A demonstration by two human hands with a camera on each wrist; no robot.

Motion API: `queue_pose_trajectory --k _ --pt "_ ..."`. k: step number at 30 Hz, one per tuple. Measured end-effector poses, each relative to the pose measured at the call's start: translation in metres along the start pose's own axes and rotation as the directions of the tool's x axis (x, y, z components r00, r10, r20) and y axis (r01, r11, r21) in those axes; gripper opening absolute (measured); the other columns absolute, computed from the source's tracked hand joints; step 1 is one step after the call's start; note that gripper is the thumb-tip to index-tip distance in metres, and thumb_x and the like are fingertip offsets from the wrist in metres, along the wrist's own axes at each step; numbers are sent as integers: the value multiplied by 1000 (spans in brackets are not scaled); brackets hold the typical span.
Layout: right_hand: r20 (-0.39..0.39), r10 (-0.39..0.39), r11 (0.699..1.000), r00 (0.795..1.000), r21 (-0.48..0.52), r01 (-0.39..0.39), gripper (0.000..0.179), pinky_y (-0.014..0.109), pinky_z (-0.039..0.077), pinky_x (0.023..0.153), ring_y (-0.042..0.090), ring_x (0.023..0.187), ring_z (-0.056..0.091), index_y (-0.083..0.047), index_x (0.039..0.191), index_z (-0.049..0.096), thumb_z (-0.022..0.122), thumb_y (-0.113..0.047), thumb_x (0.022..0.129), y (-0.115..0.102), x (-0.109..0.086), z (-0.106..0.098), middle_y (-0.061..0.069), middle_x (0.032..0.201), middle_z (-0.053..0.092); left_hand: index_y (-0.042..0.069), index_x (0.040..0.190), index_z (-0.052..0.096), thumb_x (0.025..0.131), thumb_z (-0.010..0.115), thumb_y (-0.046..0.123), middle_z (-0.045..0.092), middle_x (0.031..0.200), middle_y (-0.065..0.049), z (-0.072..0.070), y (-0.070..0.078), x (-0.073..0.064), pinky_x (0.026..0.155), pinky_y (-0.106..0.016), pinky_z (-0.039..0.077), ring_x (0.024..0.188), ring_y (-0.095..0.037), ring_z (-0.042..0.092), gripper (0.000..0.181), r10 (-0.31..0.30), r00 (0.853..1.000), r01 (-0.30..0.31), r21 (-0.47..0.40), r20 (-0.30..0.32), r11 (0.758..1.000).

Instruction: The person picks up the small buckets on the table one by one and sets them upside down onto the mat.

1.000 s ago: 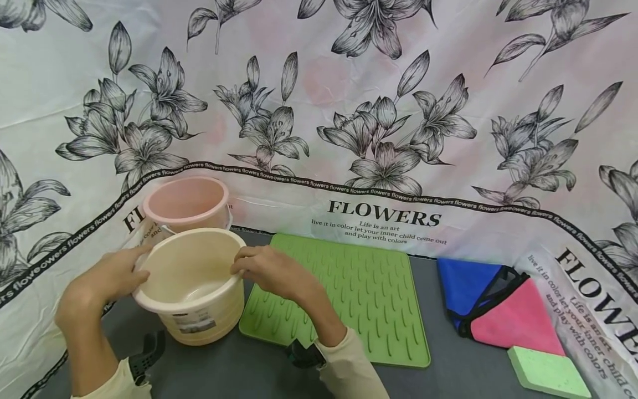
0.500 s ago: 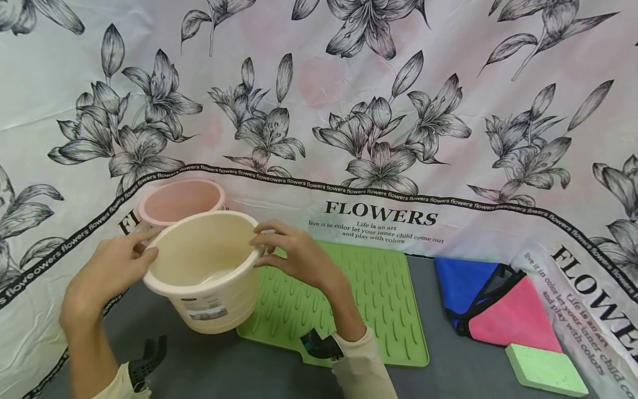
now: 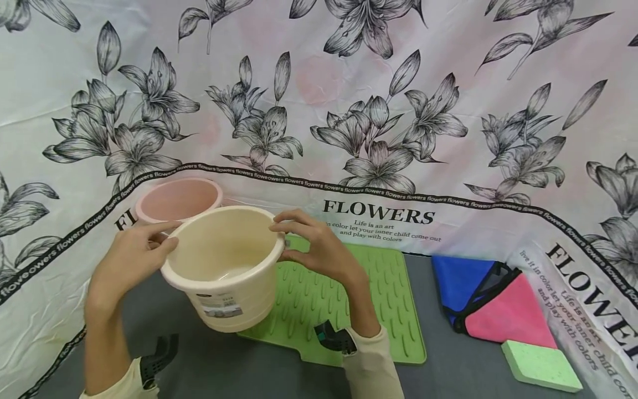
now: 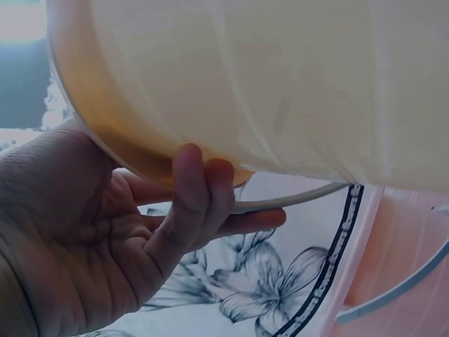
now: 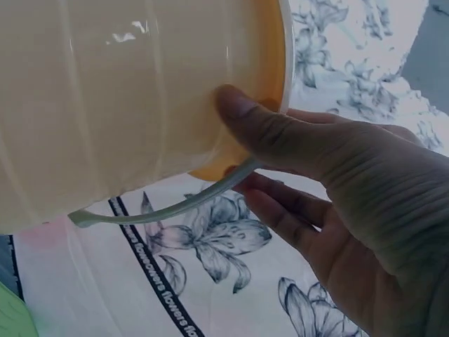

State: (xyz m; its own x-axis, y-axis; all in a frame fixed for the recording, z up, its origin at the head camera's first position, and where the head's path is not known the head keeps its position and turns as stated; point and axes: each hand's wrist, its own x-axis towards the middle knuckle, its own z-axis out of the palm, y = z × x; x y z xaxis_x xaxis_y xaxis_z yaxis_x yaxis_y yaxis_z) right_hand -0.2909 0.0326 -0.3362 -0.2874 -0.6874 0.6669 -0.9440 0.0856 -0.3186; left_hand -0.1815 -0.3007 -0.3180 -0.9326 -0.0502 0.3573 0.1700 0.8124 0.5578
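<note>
Cream bucket [image 3: 229, 269] sits apparently raised off the table [image 3: 249, 371], before the pink bucket [image 3: 179, 198] and at the left edge of the green mat [image 3: 394, 299]; left hand [image 3: 132, 255] and right hand [image 3: 324, 245] grasp its rim; lifting seems done; setting down remains.

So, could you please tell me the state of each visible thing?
Cream bucket, held, mouth up, no contents visible.
Bucket handle, swung down along the far side.
Pink bucket, upright, partly hidden behind the cream bucket.
Green mat, flat, partly hidden.
Blue-and-pink fabric, lying down, folding unclear.
Pale green block, flat, at the fabric's edge.
Left hand, grips the cream bucket.
Right hand, pinches the cream bucket.
</note>
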Motion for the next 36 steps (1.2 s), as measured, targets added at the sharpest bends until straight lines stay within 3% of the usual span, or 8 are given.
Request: queue_pose_trajectory --k 6,13,17,20,25,30,33,36 --pt "-39 -26 1000 999 -10 26 44 28 62 93 31 118 69 0 122 74 86 -2 80 0 -8 -13 24 132 66 -9 131 68 100 65 12 76 103 -31 11 7 5 65 -14 50 91 -44 77 38 58 996 -61 -49 -70 997" --pt "-133 -26 997 991 -76 16 42 32 61 97 36 120 69 3 117 76 86 5 77 1 -16 -26 23 126 71 -3 142 61 107 56 26 73 120 -31 20 21 11 72 -14 50 108 -46 74 45 18 1000 -19 -130 -11 991" --pt "-170 -33 994 985 -111 14 42 29 59 103 35 120 70 3 119 75 86 3 78 0 -18 -28 21 124 72 2 142 62 112 47 35 75 111 -25 22 24 10 68 -16 50 91 -18 75 47 23 998 -30 -134 -55 991" --pt "-195 -23 992 980 -125 -2 42 30 60 99 33 115 72 4 120 75 85 1 79 -1 -18 -29 20 122 73 3 143 61 113 42 37 76 102 -18 24 27 9 65 -17 56 76 2 68 49 24 995 -45 -231 -94 972" --pt "-210 27 987 977 -147 -59 39 33 62 82 25 100 73 4 123 73 81 -2 85 -7 -21 -33 17 117 75 1 142 63 114 41 33 78 99 -4 29 30 11 70 -15 59 76 6 70 47 36 986 -91 -341 -164 936" --pt "-233 87 982 969 -146 -123 37 31 60 80 22 96 71 1 125 72 78 -4 89 -7 -25 -38 14 112 76 -7 138 63 108 55 9 74 114 -32 36 32 13 78 -1 50 86 22 61 35 80 970 -151 -310 -228 939" --pt "-241 117 982 963 -120 -149 36 32 59 79 22 94 71 1 124 73 77 -5 89 -7 -27 -40 15 109 76 -12 135 63 100 61 -5 72 111 -37 41 35 16 76 0 50 84 25 58 35 86 959 -171 -313 -269 934" --pt "-238 151 979 960 -96 -178 35 32 60 80 24 95 72 3 124 73 77 -4 90 -8 -29 -42 16 109 76 -14 129 65 98 63 -5 73 105 -37 47 39 17 71 -3 52 76 22 60 32 54 949 -160 -328 -310 931"
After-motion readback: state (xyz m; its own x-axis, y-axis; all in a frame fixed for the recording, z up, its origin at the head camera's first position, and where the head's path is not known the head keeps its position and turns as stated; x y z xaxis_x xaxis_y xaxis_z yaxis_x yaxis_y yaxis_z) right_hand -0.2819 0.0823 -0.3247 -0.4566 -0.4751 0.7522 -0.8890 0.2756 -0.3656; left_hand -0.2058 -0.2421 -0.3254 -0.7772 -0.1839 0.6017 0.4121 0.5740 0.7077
